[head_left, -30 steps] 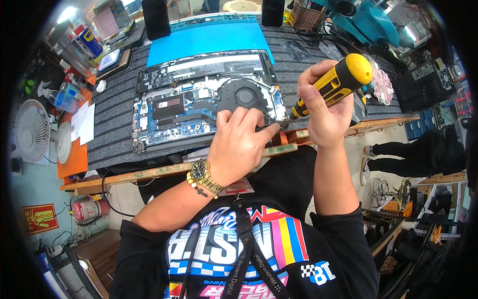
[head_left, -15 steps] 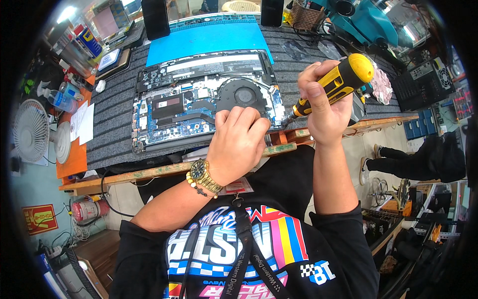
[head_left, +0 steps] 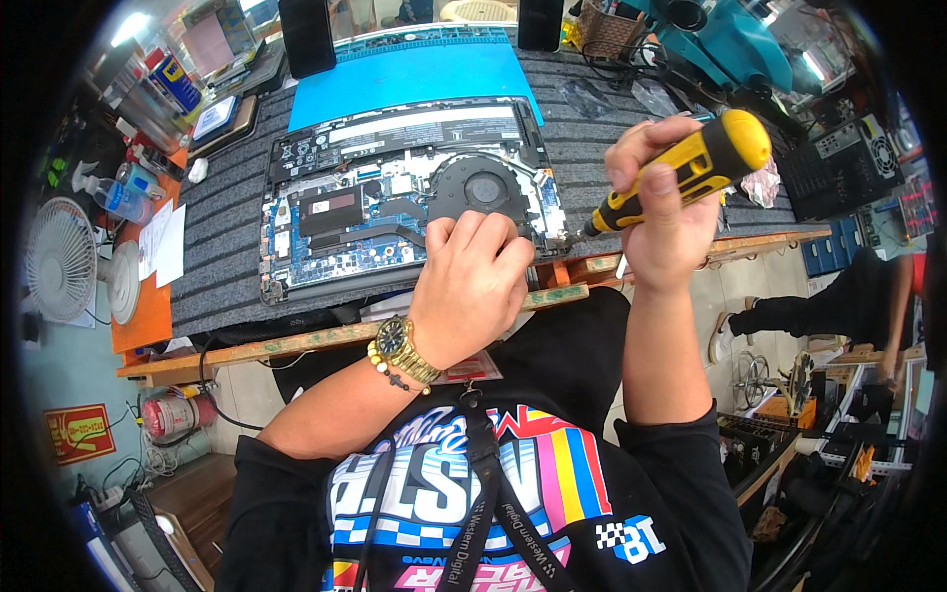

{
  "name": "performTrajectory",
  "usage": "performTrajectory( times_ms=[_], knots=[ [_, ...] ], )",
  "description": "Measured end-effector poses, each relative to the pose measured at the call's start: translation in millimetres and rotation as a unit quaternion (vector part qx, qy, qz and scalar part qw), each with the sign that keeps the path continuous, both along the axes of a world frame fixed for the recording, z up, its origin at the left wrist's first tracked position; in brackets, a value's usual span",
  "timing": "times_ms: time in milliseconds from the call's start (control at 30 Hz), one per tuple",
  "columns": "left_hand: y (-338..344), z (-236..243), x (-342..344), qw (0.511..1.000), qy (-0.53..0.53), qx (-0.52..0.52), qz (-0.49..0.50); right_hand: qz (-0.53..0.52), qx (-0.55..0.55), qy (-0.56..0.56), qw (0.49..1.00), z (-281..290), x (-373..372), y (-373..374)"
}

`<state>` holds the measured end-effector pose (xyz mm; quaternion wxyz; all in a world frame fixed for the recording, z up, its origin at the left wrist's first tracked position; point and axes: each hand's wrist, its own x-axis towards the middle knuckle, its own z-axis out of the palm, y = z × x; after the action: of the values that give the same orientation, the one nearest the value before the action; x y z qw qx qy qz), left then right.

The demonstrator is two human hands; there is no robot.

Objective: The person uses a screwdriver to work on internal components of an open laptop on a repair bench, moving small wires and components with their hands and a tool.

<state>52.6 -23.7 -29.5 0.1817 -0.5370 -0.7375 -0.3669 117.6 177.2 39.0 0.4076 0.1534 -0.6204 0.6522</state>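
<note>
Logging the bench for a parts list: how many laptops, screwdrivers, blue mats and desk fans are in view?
Laptop, opened, left hand on it: 1
Screwdriver, in right hand: 1
Blue mat: 1
Desk fan: 1
Total: 4

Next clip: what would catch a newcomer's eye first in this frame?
Most striking is the yellow-and-black screwdriver, gripped in the right hand at centre right, its tip at the near right corner of the opened laptop. The laptop lies on a grey ribbed mat, circuit board and round fan exposed. The left hand, wearing a gold watch, rests on its near edge.
</note>
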Motion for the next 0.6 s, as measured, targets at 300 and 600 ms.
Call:
performTrajectory(
  times_ms=[300,600],
  knots=[
    [3,7,2,0.999,-0.039,-0.008,0.0,-0.022,-0.034,0.06,0.997,16,19,23],
    [36,24,-16,0.995,0.007,-0.075,-0.06,-0.05,-0.043,0.038,0.997,5,41,37]
  ],
)
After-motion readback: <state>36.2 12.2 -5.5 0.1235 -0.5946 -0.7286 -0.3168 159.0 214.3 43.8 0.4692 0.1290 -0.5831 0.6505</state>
